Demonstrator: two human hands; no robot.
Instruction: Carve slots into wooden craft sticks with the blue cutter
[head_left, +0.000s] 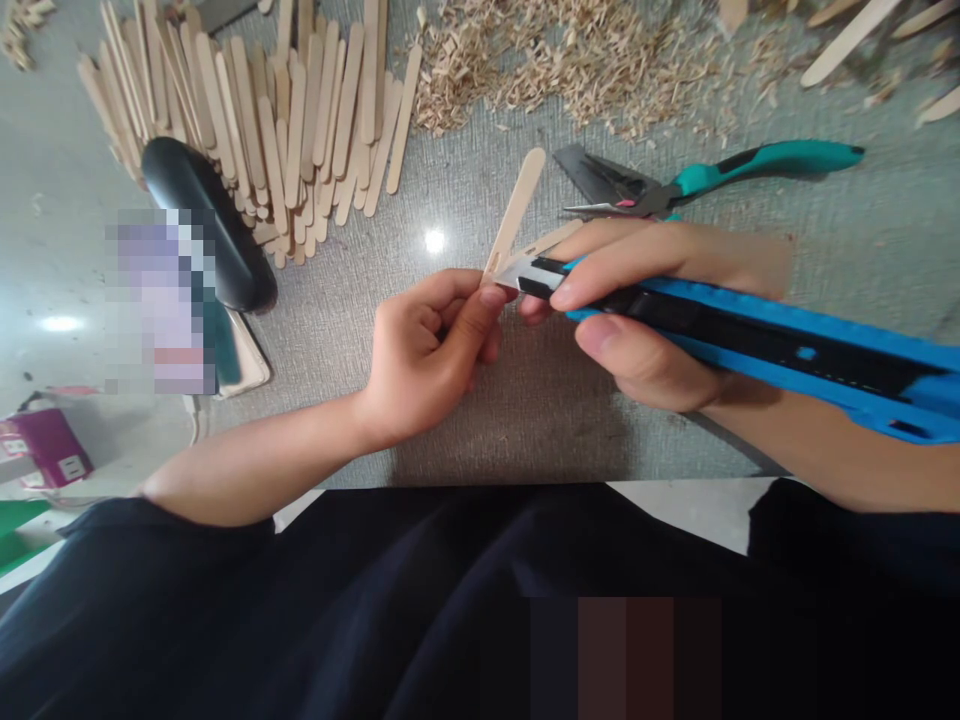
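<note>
My left hand (439,345) is closed, thumb and fingers pinching the lower end of a wooden craft stick (519,205) that points up and away. A second craft stick (551,238) slants off to the right from the same spot, with small slots in it; whether the two are joined I cannot tell. In my right hand (652,300) is a blue and black utility knife (757,335), its handle running to the right edge. The knife's blade (509,276) touches or nearly touches the sticks right by my left thumb. Fingers hide part of the sticks' ends.
Teal-handled cutting pliers (757,172) lie just beyond my right hand. A pile of craft sticks (300,130) is at the back left, beside a black case (206,225) and a phone (244,355). Wood shavings (570,60) cover the far middle; more sticks (847,42) lie far right.
</note>
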